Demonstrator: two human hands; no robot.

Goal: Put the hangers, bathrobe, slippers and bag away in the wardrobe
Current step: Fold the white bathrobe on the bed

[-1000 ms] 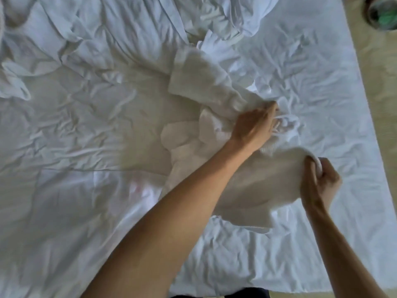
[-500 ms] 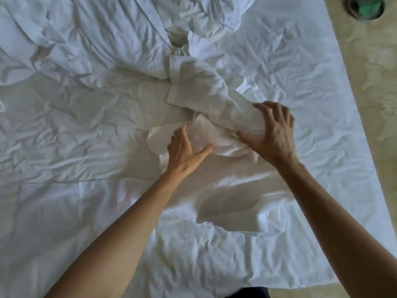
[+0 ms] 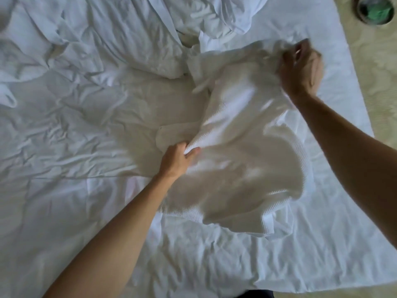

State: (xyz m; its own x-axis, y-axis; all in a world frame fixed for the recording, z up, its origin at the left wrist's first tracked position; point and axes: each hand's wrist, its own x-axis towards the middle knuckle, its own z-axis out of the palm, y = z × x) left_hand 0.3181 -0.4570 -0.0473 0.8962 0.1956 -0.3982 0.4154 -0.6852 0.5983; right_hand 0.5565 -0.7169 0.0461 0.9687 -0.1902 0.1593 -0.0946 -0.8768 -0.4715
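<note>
Head view, bathrobe (image 3: 242, 134) stretched diagonally, both hands gripping

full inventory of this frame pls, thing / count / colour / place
bathrobe: 1, white ribbed, on the bed right of centre, part lifted
sheet: 1, white, creased, covers the bed
duvet: 1, white, bunched at the far side
floor: pale beige, right edge
round container: 1, dark rim, green inside, on the floor top right
left hand: grips the bathrobe's near edge
right hand: grips the bathrobe's far end, raised
</note>
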